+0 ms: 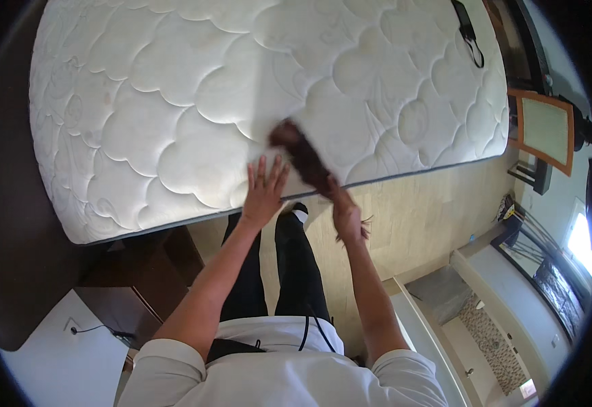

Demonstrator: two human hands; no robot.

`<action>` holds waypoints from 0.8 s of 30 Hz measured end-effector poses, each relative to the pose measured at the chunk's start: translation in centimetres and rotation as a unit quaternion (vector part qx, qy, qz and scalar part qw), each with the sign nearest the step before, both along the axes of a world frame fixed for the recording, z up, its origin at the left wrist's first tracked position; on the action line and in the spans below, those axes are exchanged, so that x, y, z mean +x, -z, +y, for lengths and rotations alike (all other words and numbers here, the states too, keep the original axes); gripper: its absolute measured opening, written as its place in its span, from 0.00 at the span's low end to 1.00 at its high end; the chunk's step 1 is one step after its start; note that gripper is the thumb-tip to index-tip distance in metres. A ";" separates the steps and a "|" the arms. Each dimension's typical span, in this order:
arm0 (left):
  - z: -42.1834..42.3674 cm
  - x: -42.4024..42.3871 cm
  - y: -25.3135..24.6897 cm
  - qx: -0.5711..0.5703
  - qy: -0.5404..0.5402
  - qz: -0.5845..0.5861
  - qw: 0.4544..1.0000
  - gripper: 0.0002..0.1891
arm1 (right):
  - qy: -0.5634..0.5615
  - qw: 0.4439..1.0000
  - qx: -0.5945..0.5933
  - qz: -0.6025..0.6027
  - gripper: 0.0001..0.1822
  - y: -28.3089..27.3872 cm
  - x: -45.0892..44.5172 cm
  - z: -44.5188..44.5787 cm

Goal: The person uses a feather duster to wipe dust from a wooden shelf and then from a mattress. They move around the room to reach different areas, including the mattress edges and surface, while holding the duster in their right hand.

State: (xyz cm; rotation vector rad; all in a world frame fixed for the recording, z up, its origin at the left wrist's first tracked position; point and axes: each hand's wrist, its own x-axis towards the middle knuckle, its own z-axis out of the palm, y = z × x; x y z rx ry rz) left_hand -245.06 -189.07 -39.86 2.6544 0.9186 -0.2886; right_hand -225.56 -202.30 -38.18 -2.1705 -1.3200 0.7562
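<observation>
Before me lies a bare white quilted mattress [214,66] with a grey piped edge. My left hand [265,191] rests palm down on it near the front edge, fingers spread. In my right hand [348,216] is a dark brown elongated item [303,155], blurred by motion, so its exact kind cannot be told. Thin dark strands stick out from behind that hand. The item's far end is over the mattress, just ahead of my left fingertips; whether it touches the surface is unclear.
A black strapped object [464,23] lies on the mattress's far right. Beyond that side stands a wood-framed chair [545,129]. A dark headboard [6,203] and brown nightstand [123,269] are at left. A broom [507,208] leans at right, near a doorway. Pale flooring [403,219] runs alongside.
</observation>
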 end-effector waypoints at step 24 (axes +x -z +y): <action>-0.8 4.2 -2.6 0.074 0.074 0.040 0.994 0.52 | 0.135 0.987 -0.016 0.088 0.23 0.2 -2.6 -16.5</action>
